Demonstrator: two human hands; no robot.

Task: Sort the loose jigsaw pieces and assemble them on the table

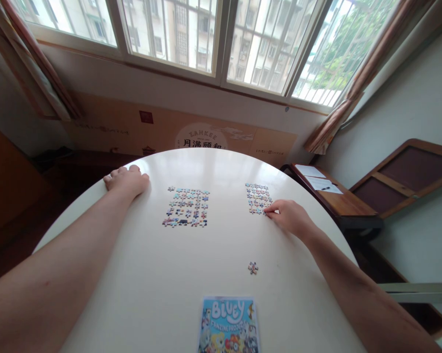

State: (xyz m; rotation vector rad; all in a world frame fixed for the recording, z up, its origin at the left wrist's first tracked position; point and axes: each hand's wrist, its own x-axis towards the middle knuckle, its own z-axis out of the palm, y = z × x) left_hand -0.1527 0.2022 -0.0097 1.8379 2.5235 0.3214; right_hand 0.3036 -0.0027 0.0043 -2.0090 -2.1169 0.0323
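Note:
My right hand is at the lower right corner of the right-hand group of jigsaw puzzle pieces, with thumb and forefinger pinched on a small puzzle piece mostly hidden by the fingertips. To the left lies a second group of puzzle pieces, set out in loose rows with gaps between them. My left hand rests at the table's far left edge, fingers bent and slightly apart, holding nothing visible. A single puzzle piece lies alone nearer to me, below the right-hand group.
Everything lies on a round white table. A blue "Bluey" picture card or booklet is at its near side. Beyond the right edge stands a wooden bench or side table with papers. Barred windows are behind.

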